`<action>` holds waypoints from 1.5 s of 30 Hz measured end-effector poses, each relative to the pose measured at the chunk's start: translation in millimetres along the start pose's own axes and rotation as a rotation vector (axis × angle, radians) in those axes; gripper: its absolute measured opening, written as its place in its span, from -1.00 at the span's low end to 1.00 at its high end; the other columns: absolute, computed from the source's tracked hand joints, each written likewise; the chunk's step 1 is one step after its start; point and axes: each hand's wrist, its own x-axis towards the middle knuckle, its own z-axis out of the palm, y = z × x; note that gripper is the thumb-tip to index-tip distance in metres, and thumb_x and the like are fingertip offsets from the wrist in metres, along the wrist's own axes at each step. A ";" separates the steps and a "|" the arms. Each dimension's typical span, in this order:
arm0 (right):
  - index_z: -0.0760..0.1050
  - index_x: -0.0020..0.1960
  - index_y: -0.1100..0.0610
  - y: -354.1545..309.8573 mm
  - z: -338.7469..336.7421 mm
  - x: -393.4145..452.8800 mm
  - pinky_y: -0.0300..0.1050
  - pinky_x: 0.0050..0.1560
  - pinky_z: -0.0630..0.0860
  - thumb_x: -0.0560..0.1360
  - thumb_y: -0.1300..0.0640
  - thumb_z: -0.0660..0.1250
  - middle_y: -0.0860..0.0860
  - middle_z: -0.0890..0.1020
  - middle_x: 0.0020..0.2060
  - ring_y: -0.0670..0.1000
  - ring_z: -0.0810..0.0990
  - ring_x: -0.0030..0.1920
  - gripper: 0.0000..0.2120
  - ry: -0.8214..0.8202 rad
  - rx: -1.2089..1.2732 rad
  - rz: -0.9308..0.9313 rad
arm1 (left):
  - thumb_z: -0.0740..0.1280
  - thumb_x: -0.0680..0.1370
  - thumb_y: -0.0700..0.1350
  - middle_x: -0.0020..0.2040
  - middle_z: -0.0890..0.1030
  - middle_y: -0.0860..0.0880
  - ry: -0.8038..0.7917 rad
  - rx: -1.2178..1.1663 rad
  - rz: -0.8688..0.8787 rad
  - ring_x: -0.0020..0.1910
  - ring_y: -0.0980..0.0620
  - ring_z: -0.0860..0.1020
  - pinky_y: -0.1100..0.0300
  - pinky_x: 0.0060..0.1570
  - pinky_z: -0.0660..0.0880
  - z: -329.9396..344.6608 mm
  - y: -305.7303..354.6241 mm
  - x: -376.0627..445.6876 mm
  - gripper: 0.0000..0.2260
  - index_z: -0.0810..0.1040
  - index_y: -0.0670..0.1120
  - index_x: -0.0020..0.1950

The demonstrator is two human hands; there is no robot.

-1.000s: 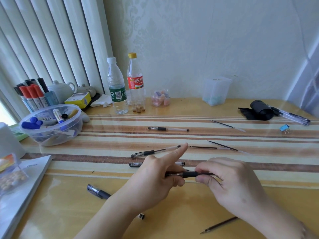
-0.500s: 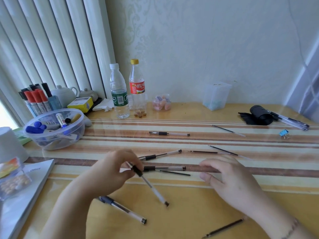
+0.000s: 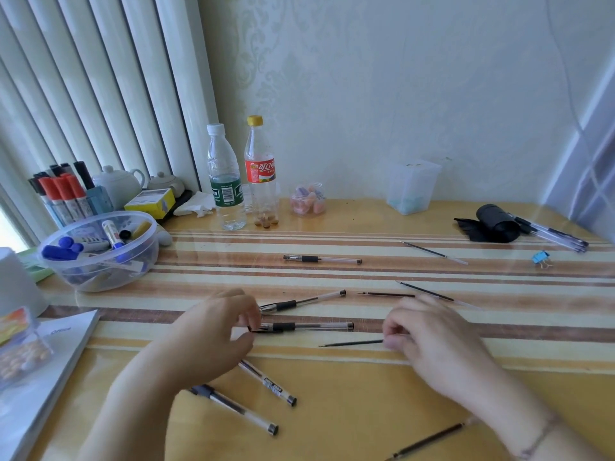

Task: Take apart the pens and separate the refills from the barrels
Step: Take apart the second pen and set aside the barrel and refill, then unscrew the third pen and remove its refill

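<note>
hands over scattered pens and refills on the striped table

the left hand has fingers curled at the clip end of a pen lying on a brown stripe; whether it actually grips it i cannot tell. the right hand rests loosely curled, its fingertips touching the end of a thin refill. two barrels lie near the left wrist.

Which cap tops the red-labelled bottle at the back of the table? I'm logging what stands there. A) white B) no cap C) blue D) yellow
D: the red-labelled bottle carries a yellow cap, while the green-labelled bottle beside it has the white one.
</note>
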 end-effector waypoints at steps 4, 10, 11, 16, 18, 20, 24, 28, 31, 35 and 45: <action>0.53 -0.22 -0.17 34.5 -34.4 -14.9 -0.11 0.04 0.44 0.44 -0.12 0.40 -0.35 0.50 -0.09 -0.30 0.38 0.06 -0.91 -0.169 0.058 0.086 | 0.34 0.52 -0.01 -0.03 0.48 0.21 0.247 -0.047 0.085 -0.04 0.20 0.48 0.26 -0.07 0.50 21.1 20.4 14.8 -0.90 0.52 0.09 0.03; 0.54 -0.20 -0.14 38.1 -41.8 -18.1 -0.19 -0.08 0.47 0.39 -0.09 0.46 -0.25 0.52 -0.16 -0.21 0.49 -0.13 -0.89 -0.376 0.017 0.194 | 0.35 0.51 0.05 0.05 0.52 0.17 0.201 0.017 0.085 0.09 0.11 0.42 0.18 0.13 0.41 41.9 17.3 23.6 -0.79 0.57 0.09 0.13; 0.54 -0.19 -0.14 37.0 -43.9 -18.6 -0.21 -0.09 0.47 0.38 -0.10 0.46 -0.24 0.52 -0.15 -0.20 0.49 -0.14 -0.88 -0.386 0.024 0.202 | 0.34 0.52 0.05 0.04 0.53 0.17 0.203 0.023 0.079 0.09 0.10 0.41 0.18 0.13 0.40 43.0 17.1 24.1 -0.80 0.58 0.09 0.12; 0.54 -0.12 -0.19 26.6 -41.2 -14.5 -0.23 -0.19 0.49 0.46 -0.16 0.35 -0.27 0.55 -0.20 -0.26 0.51 -0.16 -0.92 -0.098 0.104 0.180 | 0.33 0.53 0.00 -0.06 0.54 0.15 0.206 0.063 0.116 0.02 0.08 0.42 0.17 0.07 0.38 45.5 16.1 26.5 -0.93 0.58 0.07 -0.01; 0.50 0.08 -0.24 13.4 -31.7 -12.5 -0.28 -0.06 0.49 0.49 -0.20 0.23 -0.37 0.52 -0.04 -0.33 0.48 -0.03 -0.80 0.042 0.161 0.078 | 0.32 0.54 -0.08 -0.13 0.55 0.14 0.230 0.033 0.185 -0.09 0.08 0.45 0.18 -0.03 0.39 45.2 21.2 25.6 -0.99 0.54 0.03 -0.07; 0.42 0.28 -0.20 -1.2 -19.4 -12.7 -0.31 0.17 0.39 0.55 -0.24 0.08 -0.39 0.44 0.16 -0.33 0.41 0.17 -0.64 0.077 0.101 -0.034 | 0.26 0.55 -0.12 -0.20 0.53 0.11 0.225 -0.027 0.262 -0.20 0.08 0.44 0.23 -0.16 0.36 44.2 34.6 22.2 -0.96 0.47 -0.01 -0.10; 0.53 0.20 -0.10 -17.9 -3.9 -12.8 -0.17 0.02 0.51 0.58 -0.19 0.02 -0.28 0.61 0.00 -0.19 0.55 0.04 -0.61 0.130 0.024 -0.181 | 0.13 0.59 -0.11 -0.22 0.46 0.09 0.180 -0.168 0.365 -0.27 0.08 0.38 0.18 -0.27 0.38 46.0 61.0 14.9 -0.94 0.36 0.00 -0.07; 0.59 -0.06 -0.09 -18.4 -2.4 -11.6 -0.14 -0.25 0.52 0.57 -0.09 0.09 -0.25 0.61 -0.29 -0.14 0.53 -0.22 -0.71 0.187 0.013 -0.248 | 0.11 0.60 -0.06 -0.23 0.45 0.12 0.167 -0.144 0.427 -0.30 0.02 0.39 0.06 -0.31 0.42 46.6 64.4 12.1 -0.92 0.37 0.02 -0.03; 0.59 -0.08 -0.06 -17.3 -1.7 -12.4 -0.13 -0.27 0.54 0.55 -0.06 0.10 -0.24 0.63 -0.27 -0.14 0.58 -0.23 -0.71 0.177 0.062 -0.248 | 0.07 0.57 -0.01 -0.25 0.52 0.09 0.207 -0.081 0.444 -0.35 0.01 0.43 0.07 -0.39 0.43 45.2 64.0 12.8 -0.84 0.43 0.03 -0.02; 0.59 -0.08 -0.01 -18.1 0.3 -12.9 -0.18 -0.26 0.55 0.54 -0.03 0.08 -0.23 0.64 -0.26 -0.15 0.60 -0.23 -0.69 0.188 0.096 -0.267 | 0.07 0.56 0.00 -0.28 0.55 0.07 0.215 -0.077 0.437 -0.39 0.01 0.44 0.08 -0.43 0.42 42.3 65.1 11.8 -0.83 0.44 0.05 -0.04; 0.58 -0.05 0.07 -17.4 1.1 -14.0 -0.26 -0.27 0.49 0.47 0.24 0.27 -0.18 0.63 -0.26 -0.11 0.58 -0.26 -0.84 0.210 0.062 -0.362 | 0.11 0.58 0.09 -0.45 0.45 0.05 0.218 -0.150 0.432 -0.44 0.02 0.37 0.17 -0.45 0.33 41.9 62.5 11.3 -0.84 0.44 0.08 -0.05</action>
